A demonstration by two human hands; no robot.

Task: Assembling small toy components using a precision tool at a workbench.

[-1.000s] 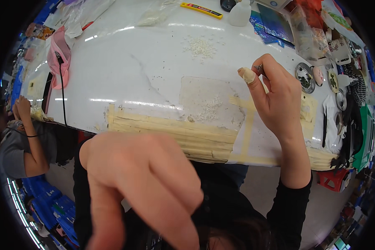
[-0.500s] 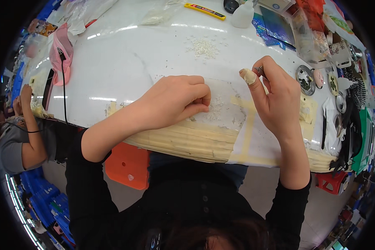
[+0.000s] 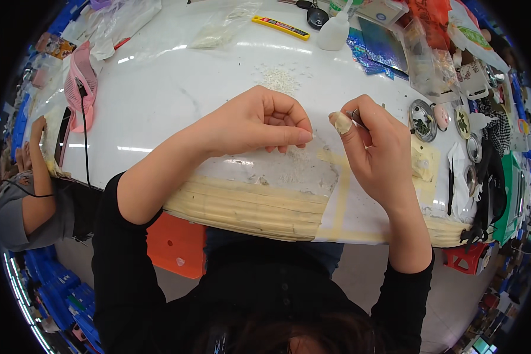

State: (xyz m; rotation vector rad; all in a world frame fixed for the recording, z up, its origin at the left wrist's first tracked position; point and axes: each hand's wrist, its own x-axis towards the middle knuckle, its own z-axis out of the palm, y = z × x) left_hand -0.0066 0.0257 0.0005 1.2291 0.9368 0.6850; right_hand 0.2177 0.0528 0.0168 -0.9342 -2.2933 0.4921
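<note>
My left hand [image 3: 250, 121] hovers over the white table, thumb and index fingertips pressed together. Whatever lies between them is hidden or too small to make out. To its right, my right hand [image 3: 383, 150] pinches a small grey pointed metal piece [image 3: 355, 115] between thumb and index finger; its exact kind is unclear. A cream-coloured wrap [image 3: 341, 123] covers the right thumb's tip. Tiny white beads [image 3: 279, 81] lie in a loose heap beyond the left hand. More tiny pale bits [image 3: 298, 170] are scattered nearer, between the hands and the taped table edge [image 3: 247, 207].
Round metal tins [image 3: 422, 120] stand at the right, one holding dark bits. A white squeeze bottle [image 3: 334, 34], a flat yellow pack [image 3: 280, 27] and shiny blue sheets [image 3: 383, 47] lie at the back. A pink mesh pouch [image 3: 81, 82] and another person's arm [image 3: 36, 203] are at left.
My left hand has lifted from the near bits and moved toward the right hand, its fingers now pinched. The right hand has shifted slightly left and nearer. The view has shifted slightly.
</note>
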